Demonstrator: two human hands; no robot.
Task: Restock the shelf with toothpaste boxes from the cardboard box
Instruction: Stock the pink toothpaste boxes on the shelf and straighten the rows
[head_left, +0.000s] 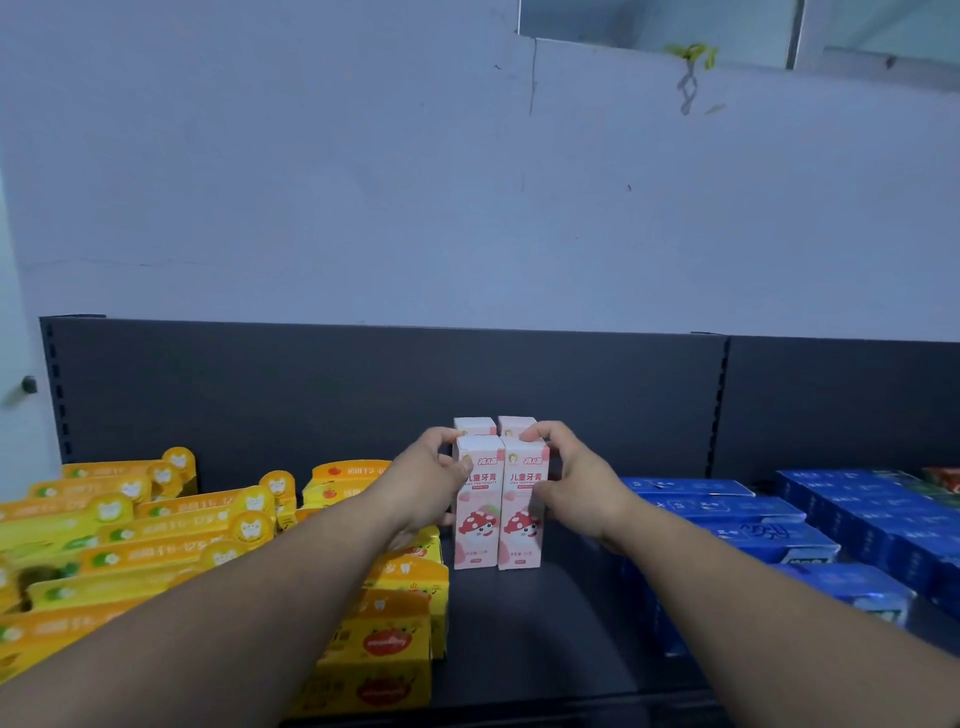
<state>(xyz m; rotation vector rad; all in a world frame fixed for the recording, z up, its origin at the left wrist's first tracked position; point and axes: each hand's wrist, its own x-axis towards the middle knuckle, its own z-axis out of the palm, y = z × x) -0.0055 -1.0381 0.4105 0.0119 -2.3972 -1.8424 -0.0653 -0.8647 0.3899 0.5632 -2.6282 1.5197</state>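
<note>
Pink, upright toothpaste boxes, four in a block, stand on the dark shelf. At their 9 o'clock the left hand, at 3 o'clock the right hand, each grip a front box with curled fingers.

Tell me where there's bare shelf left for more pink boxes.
Bare shelf runs in a strip in front of the four pink boxes, bordered by yellow packs on the left and blue boxes on the right. Both sides are packed. The left hand and right hand hide the gaps beside the pink boxes.
</note>
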